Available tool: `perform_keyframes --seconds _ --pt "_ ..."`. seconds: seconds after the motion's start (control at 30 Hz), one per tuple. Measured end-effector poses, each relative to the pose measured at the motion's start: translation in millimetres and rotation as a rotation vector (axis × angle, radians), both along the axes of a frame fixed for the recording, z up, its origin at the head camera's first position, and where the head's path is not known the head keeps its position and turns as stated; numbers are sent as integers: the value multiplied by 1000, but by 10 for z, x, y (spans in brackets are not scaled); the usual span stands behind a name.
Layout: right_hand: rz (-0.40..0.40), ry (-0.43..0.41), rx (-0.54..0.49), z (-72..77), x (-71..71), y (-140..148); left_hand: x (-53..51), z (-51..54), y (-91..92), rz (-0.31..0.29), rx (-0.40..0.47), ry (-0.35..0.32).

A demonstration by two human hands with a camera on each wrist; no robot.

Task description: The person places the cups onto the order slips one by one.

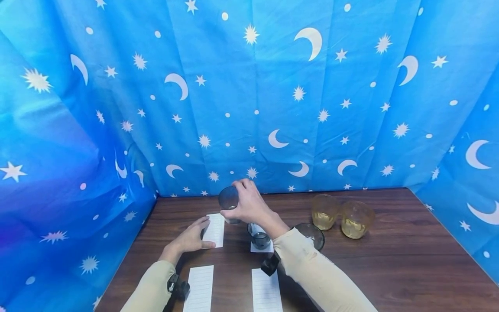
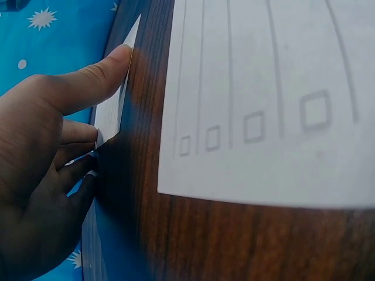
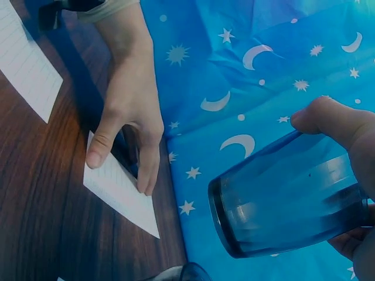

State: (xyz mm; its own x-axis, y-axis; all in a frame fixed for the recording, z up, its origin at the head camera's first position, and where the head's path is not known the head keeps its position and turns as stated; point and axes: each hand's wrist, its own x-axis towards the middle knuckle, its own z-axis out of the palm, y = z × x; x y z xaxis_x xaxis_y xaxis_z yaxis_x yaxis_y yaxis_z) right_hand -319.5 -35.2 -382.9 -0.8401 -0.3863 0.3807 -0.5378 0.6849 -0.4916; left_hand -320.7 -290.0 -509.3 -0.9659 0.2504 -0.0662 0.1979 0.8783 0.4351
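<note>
My right hand (image 1: pixel 251 203) grips a dark blue-grey drinking glass (image 1: pixel 227 198), lifted above the table near its back edge. The right wrist view shows this glass (image 3: pixel 281 205) tilted on its side, with the thumb along its wall. My left hand (image 1: pixel 189 238) rests on the table at the back-left lined paper strip (image 1: pixel 215 232). Its thumb and fingers lie spread and fairly straight, touching the strip (image 3: pixel 114 184). Another dark glass (image 1: pixel 259 238) stands on a second strip (image 1: pixel 262 250), below my right wrist. Its far side is partly hidden.
Two amber glasses (image 1: pixel 323 212) stand close together at the back right. A dark round glass piece (image 1: pixel 313 234) is partly covered by my right sleeve. Two more lined strips lie in front, one left (image 1: pixel 199 286) and one right (image 1: pixel 267 292). A blue star-patterned cloth (image 1: pixel 273 95) hangs behind the table.
</note>
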Motion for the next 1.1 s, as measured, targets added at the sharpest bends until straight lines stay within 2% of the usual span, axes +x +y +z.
perform_keyframes --seconds 0.5,0.73,1.1 --pt "23 -10 45 -142 18 -152 -23 10 2 -11 -22 12" --pt "27 -46 41 -159 22 -221 -29 7 -12 -25 -3 32" --pt "48 -33 35 -184 30 -305 -6 24 -9 -23 6 19"
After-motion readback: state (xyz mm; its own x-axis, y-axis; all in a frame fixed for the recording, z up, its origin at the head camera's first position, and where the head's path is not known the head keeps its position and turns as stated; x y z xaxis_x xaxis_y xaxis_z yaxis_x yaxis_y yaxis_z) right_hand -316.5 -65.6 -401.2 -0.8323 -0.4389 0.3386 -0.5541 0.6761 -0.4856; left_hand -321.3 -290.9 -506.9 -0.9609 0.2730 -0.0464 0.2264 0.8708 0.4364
